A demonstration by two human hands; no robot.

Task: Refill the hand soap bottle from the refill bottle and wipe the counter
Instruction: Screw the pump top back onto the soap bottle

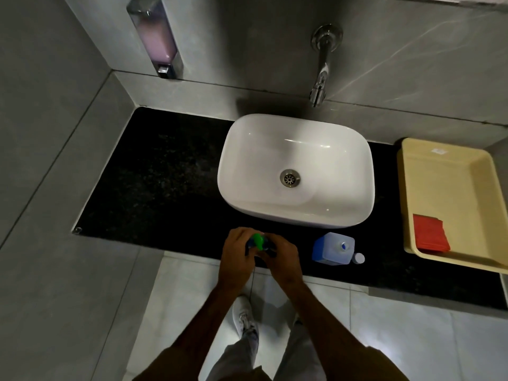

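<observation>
Near the front edge of the black counter (165, 182) stands a small hand soap bottle with a green pump top (258, 241). My left hand (236, 257) wraps it from the left and my right hand (283, 258) grips it from the right; most of the bottle is hidden by my fingers. To the right stands a translucent blue refill bottle (333, 248) with its mouth uncovered, and its small white cap (358, 258) lies beside it on the counter. A folded red cloth (430, 232) lies in the yellow tray (417, 155) at the far right.
A white basin (297, 171) sits on the counter behind my hands, under a chrome wall tap (321, 67). A wall soap dispenser (156, 39) with pink liquid hangs at the back left. Grey tiled walls close in the left and back.
</observation>
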